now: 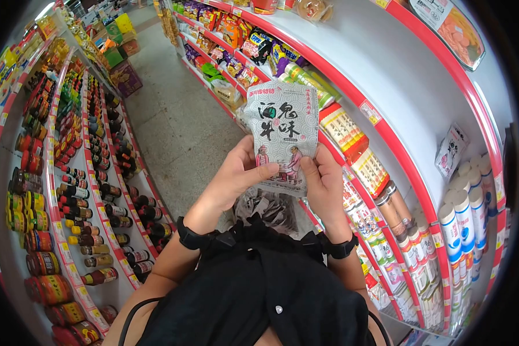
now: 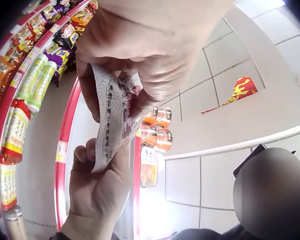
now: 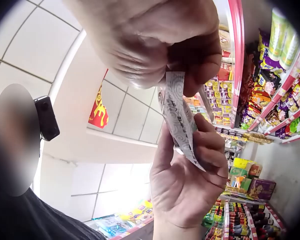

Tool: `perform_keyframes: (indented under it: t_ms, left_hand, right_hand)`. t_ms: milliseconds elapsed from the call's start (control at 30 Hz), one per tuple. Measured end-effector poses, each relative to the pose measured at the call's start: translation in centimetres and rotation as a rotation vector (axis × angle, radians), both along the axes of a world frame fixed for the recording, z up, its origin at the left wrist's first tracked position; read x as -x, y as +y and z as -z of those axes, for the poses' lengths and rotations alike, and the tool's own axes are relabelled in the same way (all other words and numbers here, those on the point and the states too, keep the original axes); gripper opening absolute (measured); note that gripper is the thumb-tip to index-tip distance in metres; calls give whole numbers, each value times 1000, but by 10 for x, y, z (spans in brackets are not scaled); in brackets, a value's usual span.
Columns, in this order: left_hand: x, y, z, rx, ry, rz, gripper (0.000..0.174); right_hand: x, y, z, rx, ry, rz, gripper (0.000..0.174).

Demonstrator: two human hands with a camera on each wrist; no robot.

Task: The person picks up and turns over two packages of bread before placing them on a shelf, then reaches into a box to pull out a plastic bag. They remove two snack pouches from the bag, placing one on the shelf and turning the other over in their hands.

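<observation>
A flat packet (image 1: 285, 135), pale grey with a swirl pattern, black characters and small drawn figures, is held up in front of the chest. On its left lower edge my left hand (image 1: 236, 176) pinches it, thumb across the front and fingers behind. My right hand (image 1: 327, 185) grips the opposite lower edge, its thumb also on the front. Both wrist views show the packet (image 2: 110, 117) edge-on between the two hands, slightly bent. Beneath it in the head view, a clear plastic bag (image 1: 265, 210) with dark and silvery contents is partly hidden.
Shelves with sauce bottles and jars (image 1: 92, 230) line the left side. Curved shelves on the right carry noodle packs (image 1: 343, 132), white rolled packages (image 1: 461, 207) and a similar small packet (image 1: 451, 151). A grey floor aisle (image 1: 173, 109) runs between them.
</observation>
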State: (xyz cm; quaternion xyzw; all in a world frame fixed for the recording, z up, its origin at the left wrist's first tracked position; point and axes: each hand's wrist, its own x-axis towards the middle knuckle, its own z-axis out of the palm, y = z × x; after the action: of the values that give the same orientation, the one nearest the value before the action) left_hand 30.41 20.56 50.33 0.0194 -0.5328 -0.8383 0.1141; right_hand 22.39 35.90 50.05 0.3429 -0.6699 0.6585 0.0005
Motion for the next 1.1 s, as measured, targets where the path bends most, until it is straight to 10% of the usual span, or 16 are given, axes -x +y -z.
perform_keyframes:
  t_ms: [1100]
  left_hand:
    - [-10,8,-3,8,134,-57,48]
  right_hand:
    - [-14,20,-17,-81,-424,-268,25]
